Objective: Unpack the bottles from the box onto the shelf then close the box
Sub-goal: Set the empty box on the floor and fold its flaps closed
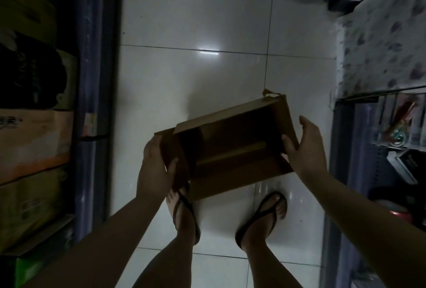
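Glossy white floor tiles (184, 11) run down the narrow aisle, catching a streak of reflected light (208, 51). Stacked printed cardboard cartons (34, 145) fill the left side. A floral-patterned sheet (380, 41) hangs at right. Two black flip-flop sandals (260, 216) rest on the tiles.

one open cardboard box (230, 147), no bottles showing inside it; two hands on it, the left hand (155, 168) and the right hand (304, 147); two feet in sandals (265, 216) on the tiled floor (184, 22); several cartons (34, 145) stacked at left, count unclear
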